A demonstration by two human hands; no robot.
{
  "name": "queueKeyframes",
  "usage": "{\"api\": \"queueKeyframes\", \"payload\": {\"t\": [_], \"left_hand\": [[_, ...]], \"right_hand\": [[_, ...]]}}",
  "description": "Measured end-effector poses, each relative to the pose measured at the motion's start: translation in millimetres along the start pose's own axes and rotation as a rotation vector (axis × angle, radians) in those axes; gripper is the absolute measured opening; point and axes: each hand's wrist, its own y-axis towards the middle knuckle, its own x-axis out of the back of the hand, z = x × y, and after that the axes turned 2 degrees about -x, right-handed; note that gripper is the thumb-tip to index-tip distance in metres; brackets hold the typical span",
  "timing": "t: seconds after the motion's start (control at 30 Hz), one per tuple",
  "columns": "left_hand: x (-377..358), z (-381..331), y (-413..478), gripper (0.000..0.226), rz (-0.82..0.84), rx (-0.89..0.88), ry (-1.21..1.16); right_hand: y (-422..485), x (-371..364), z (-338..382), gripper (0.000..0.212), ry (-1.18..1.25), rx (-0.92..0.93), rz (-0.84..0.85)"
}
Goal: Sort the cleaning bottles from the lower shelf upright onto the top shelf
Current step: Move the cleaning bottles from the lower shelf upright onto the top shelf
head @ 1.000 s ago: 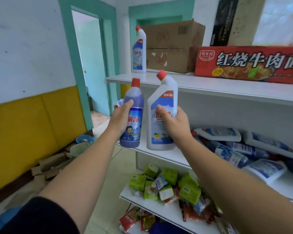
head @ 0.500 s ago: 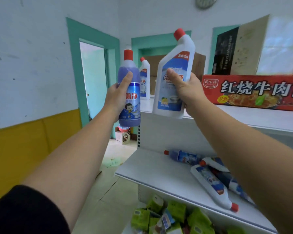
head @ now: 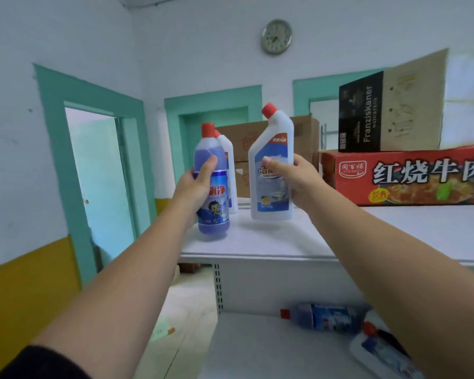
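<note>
Down from head height half a second ago to just over the top shelf: both bottles, carried forward past its front edge.

Head view, the only one. Left hand wrapped round the waist of the purple bottle, thumb up the front, fingers curled behind. Held upright, base at or barely above the board; cannot tell whether touching. Right hand gripping the white bottle from its right side, thumb across the label. Cap up, slightly tilted, base plainly off the surface.

Gripped at mid-body, probably to leave the bases free for setting down flat. Aimed at the left end, beside another bottle already standing there, likely to build a row. Right and back of the shelf taken by a red noodle box and cardboard cartons.

Lying on their sides on the lower shelf: a blue bottle and a second white one, partly hidden by the right forearm.

Judged stage: placing, release not yet made.
</note>
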Motion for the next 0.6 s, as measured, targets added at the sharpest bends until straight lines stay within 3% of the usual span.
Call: {"api": "queueKeyframes", "payload": {"t": [0.27, 0.6], "left_hand": [[12.0, 27.5, 55.8, 0.119, 0.098, 0.004, 0.051], [8.5, 44.7, 68.8, 0.118, 0.163, 0.036, -0.045]], "right_hand": [[76.0, -26.6, -26.4, 0.046, -0.078, -0.133, 0.026], [104.5, -30.3, -52.8, 0.045, -0.015, -0.159, 0.012]]}}
